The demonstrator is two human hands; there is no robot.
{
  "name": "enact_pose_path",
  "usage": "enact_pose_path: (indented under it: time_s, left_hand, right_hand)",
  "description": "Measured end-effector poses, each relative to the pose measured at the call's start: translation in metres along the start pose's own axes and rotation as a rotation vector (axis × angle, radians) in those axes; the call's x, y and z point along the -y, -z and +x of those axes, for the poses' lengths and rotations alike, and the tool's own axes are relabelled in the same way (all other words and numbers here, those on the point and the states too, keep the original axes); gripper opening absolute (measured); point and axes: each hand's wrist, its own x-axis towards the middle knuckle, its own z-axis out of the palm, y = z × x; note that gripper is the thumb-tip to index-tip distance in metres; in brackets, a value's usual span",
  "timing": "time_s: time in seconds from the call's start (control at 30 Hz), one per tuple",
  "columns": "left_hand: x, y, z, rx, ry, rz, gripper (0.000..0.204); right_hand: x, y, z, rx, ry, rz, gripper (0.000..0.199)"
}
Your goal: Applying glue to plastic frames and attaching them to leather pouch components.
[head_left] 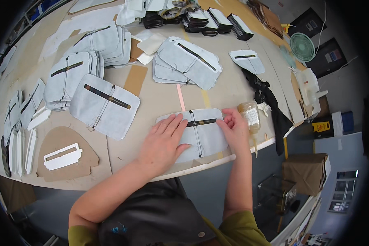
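Note:
A light grey fabric panel [209, 144] with rounded corners lies near the table's front edge. A dark strip [204, 122] runs across it, and a dark seam with loose threads crosses that. My left hand [162, 141] rests flat on the panel's left part, fingers stretched out, covering that end of the strip. At the strip's right end, my right hand [235, 128] has its fingers curled in and its thumb against the panel's edge; what they grip, if anything, is hidden. Close beside the right hand is a clear bottle [250, 117] with amber contents, its narrow tip pointing toward the front edge.
Similar panels lie in stacks at left [65, 80] and back centre [188, 61], with a single panel [104, 106] nearer. A white plastic frame [62, 156] sits on brown board at front left. Black cloth [274, 106] hangs over the right edge, near a green fan [302, 47].

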Motion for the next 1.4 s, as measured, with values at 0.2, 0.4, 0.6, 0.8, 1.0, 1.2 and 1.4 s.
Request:
enact_pose_path:
  time_s: [0.2, 0.4, 0.6, 0.8, 1.0, 1.2, 1.4]
  left_hand:
    - [-0.009, -0.005, -0.020, 0.065, -0.010, 0.082, 0.063]
    - [-0.007, -0.005, -0.018, 0.041, 0.018, 0.089, 0.062]
    - [-0.007, -0.011, -0.010, 0.046, -0.007, 0.114, 0.060]
    - [-0.006, -0.010, -0.012, 0.048, -0.018, 0.122, 0.060]
    - [-0.004, -0.009, -0.015, 0.056, -0.006, 0.127, 0.061]
    - [0.003, -0.001, -0.021, 0.106, -0.033, 0.132, 0.064]
    - [0.002, 0.011, -0.026, 0.206, -0.039, 0.187, 0.069]
  right_hand:
    - [-0.004, 0.003, -0.017, -0.005, -0.009, 0.160, 0.036]
    - [0.006, 0.003, -0.010, 0.011, 0.028, 0.041, 0.035]
    - [0.025, 0.006, -0.014, -0.082, 0.476, -0.132, 0.028]
    - [0.063, 0.004, -0.019, -0.078, 0.622, -0.175, 0.022]
    - [0.054, 0.007, -0.013, 0.050, 0.671, -0.182, 0.023]
    - [0.026, -0.029, -0.007, 0.239, 0.539, 0.115, 0.025]
    - [0.020, -0.033, -0.004, 0.188, 0.612, 0.139, 0.023]
